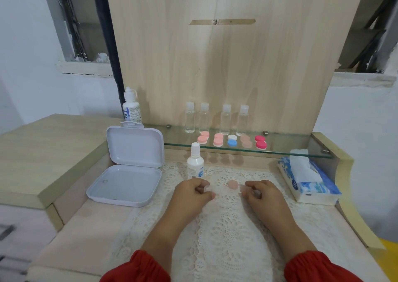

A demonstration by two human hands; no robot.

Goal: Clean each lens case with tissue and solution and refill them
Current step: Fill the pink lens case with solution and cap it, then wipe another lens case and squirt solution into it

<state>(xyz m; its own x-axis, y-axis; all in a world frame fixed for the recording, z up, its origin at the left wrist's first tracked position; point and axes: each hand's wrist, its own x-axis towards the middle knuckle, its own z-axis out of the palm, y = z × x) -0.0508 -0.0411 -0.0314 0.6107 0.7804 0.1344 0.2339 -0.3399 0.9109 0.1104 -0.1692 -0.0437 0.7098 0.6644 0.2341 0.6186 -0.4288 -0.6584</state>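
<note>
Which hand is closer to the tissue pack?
The right hand. It rests on the lace mat just left of the tissue pack. The left hand is farther away, in front of the small white bottle.

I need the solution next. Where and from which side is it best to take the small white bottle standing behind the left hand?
Probably grip the small white bottle round its wide body, below the narrow capped neck. It stands upright on the lace mat just behind the left hand, so that hand could reach forward and wrap it from the front; the open white box stands farther left.
</note>
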